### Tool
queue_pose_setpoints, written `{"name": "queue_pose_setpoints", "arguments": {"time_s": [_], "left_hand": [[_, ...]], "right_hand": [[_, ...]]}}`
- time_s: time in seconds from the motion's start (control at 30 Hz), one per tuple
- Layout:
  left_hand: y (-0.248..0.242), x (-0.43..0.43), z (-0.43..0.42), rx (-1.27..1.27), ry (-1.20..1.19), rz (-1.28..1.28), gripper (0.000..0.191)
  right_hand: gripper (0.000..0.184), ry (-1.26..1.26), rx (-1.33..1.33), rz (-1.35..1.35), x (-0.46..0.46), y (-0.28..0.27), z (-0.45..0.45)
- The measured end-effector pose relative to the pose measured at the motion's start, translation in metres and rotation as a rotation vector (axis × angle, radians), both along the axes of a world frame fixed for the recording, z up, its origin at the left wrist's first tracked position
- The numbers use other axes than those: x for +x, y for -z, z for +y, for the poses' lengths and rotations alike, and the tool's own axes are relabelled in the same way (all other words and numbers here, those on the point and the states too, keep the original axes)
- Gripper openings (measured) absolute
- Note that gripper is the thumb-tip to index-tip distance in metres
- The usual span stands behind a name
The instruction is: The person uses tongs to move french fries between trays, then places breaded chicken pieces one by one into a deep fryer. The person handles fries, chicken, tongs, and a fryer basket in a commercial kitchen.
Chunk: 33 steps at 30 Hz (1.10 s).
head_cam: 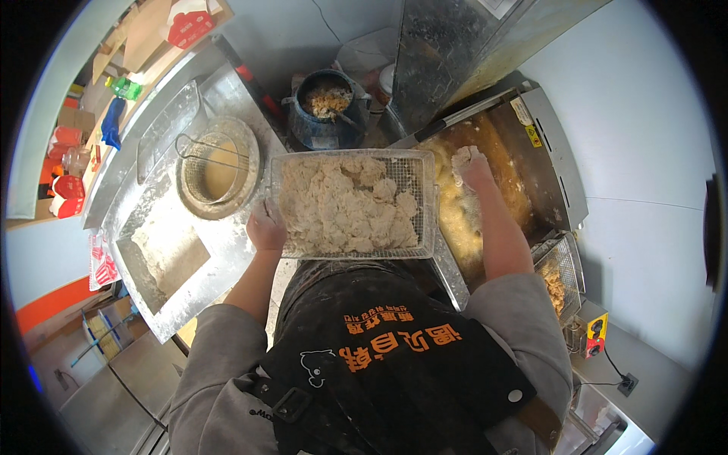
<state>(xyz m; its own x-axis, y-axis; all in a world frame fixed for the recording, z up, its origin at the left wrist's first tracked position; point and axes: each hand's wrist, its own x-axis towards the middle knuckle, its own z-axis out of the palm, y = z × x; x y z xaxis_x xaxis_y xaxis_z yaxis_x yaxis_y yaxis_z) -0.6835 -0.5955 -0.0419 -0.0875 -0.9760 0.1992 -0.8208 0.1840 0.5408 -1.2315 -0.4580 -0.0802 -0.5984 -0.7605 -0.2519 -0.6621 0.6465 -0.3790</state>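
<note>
My left hand (pixel 267 225), dusted with flour, grips the left side of a rectangular wire-mesh basket (pixel 433 199). Flour-coated food pieces (pixel 347 210), apparently chicken, are heaped in the basket, with bare mesh showing at its right. The basket is level in front of my apron, between the floured counter and the fryer. Over the hot oil (pixel 462 219) of the fryer is my right hand (pixel 472 166), floury, its fingers bunched and pointing down. Whether a piece is between those fingers cannot be made out. Pale foam and bubbles cover the oil's left part.
On the steel counter (pixel 227 273) at left, a round sieve (pixel 199 176) sits in a bowl of cloudy liquid, beside a recessed flour bin (pixel 170 250). A dark pot (pixel 324 133) of crumbs stands behind. At right, a wire basket (pixel 571 256) holds fried pieces near the fryer's edge.
</note>
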Motion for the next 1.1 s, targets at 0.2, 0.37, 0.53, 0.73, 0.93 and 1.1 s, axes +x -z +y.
{"name": "queue_pose_setpoints", "arguments": {"time_s": [0.2,0.37,0.53,0.73,0.93,1.1], "left_hand": [[0.002,0.000,0.000,-0.037,0.006,0.000,0.033],[0.000,0.000,0.000,-0.012,-0.018,-0.015,0.036],[-0.001,-0.002,0.000,-0.004,-0.021,0.018,0.036],[-0.001,-0.001,0.000,0.024,-0.027,0.005,0.037],[-0.003,-0.003,0.001,0.020,-0.019,0.005,0.036],[-0.003,-0.003,0.001,-0.008,-0.001,-0.004,0.034]], "right_hand": [[0.071,-0.076,0.312,0.134,-0.030,0.050,0.012],[0.068,0.106,0.359,-0.015,-0.027,0.020,0.023],[0.071,0.079,0.533,0.079,-0.023,0.015,0.042],[0.058,-0.459,0.676,0.377,-0.031,0.044,0.075],[0.047,0.215,0.257,-0.041,-0.020,0.009,0.091],[0.049,0.175,0.485,0.154,-0.016,0.001,0.098]]}}
